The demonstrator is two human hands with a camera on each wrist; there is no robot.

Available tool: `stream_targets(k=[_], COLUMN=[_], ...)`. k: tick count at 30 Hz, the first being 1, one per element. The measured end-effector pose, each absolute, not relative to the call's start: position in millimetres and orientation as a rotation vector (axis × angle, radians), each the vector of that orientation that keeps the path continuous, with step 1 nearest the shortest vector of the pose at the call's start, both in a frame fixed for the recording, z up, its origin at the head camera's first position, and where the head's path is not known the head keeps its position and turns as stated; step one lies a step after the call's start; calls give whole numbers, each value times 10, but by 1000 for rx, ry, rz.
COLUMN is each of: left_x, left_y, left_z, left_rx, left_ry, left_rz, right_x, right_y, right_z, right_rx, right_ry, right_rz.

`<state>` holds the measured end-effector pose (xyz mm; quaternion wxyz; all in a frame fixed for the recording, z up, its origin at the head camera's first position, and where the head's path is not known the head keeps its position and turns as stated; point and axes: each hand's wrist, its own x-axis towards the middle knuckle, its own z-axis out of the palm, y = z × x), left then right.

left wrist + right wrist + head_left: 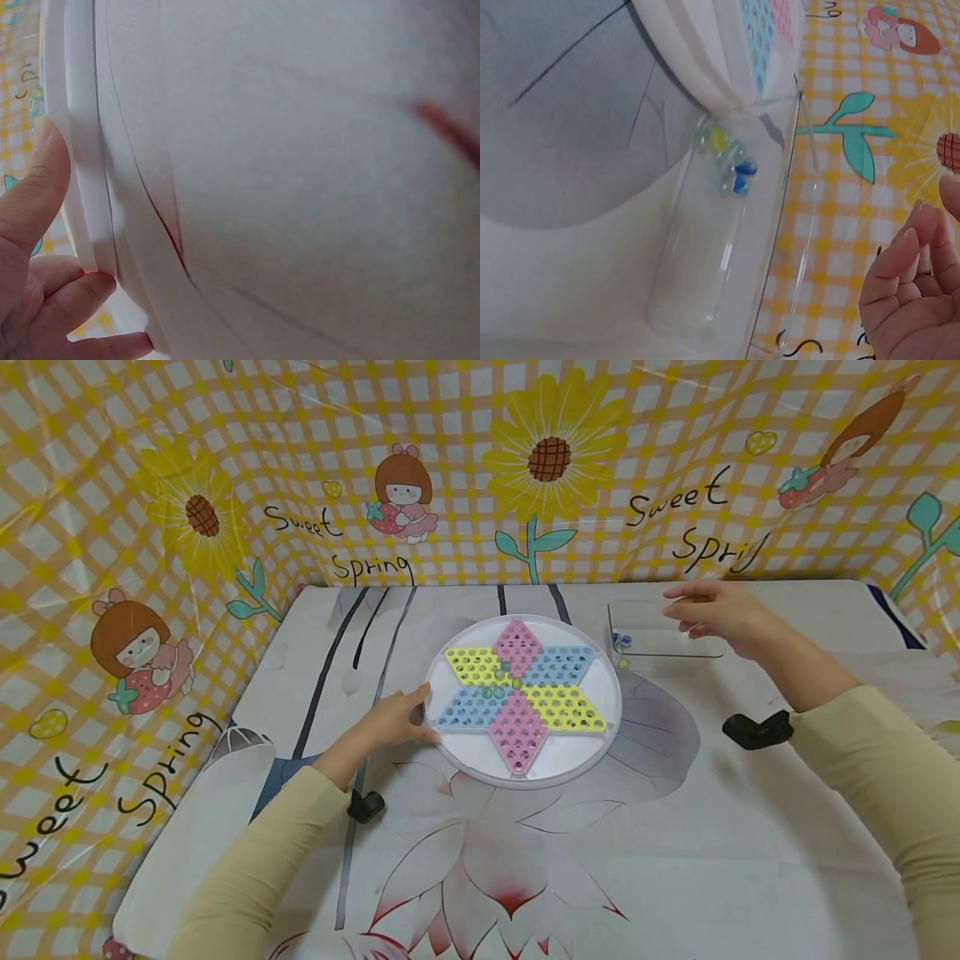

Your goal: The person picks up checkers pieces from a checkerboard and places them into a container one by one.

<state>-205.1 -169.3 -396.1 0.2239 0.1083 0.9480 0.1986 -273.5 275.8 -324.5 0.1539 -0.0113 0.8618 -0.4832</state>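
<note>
A round white Chinese checkers board (457, 760) with a pink, yellow and blue star lies on the table. Several glass marbles (499, 692) sit in holes near its centre. My left hand (393, 717) holds the board's left rim; in the left wrist view its thumb (46, 161) lies over the rim and the fingertips touch the side. To the right stands a clear plastic box (667, 653), with blue and yellow marbles (739, 176) gathered at its end nearest the board. Above the box hovers my right hand (720, 610), fingers loosely bent, no marble visible in them.
A floral cloth (480, 860) covers the table. Behind and to the left hangs a yellow checked curtain (450, 443) with sunflowers. At the table's left edge are a white rounded object (243, 743) and a dark blue piece (277, 777).
</note>
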Motion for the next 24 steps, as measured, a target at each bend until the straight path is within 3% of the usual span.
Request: stream_targets(k=[24], left_x=[-2055], left_y=[-1702], left_z=[-3957], left_rx=[304], left_ry=[2619], left_rz=[525], right_x=[-2696], right_y=[2243], right_z=[-3196], right_rx=[-60], right_ry=[2464], right_rz=[-1439])
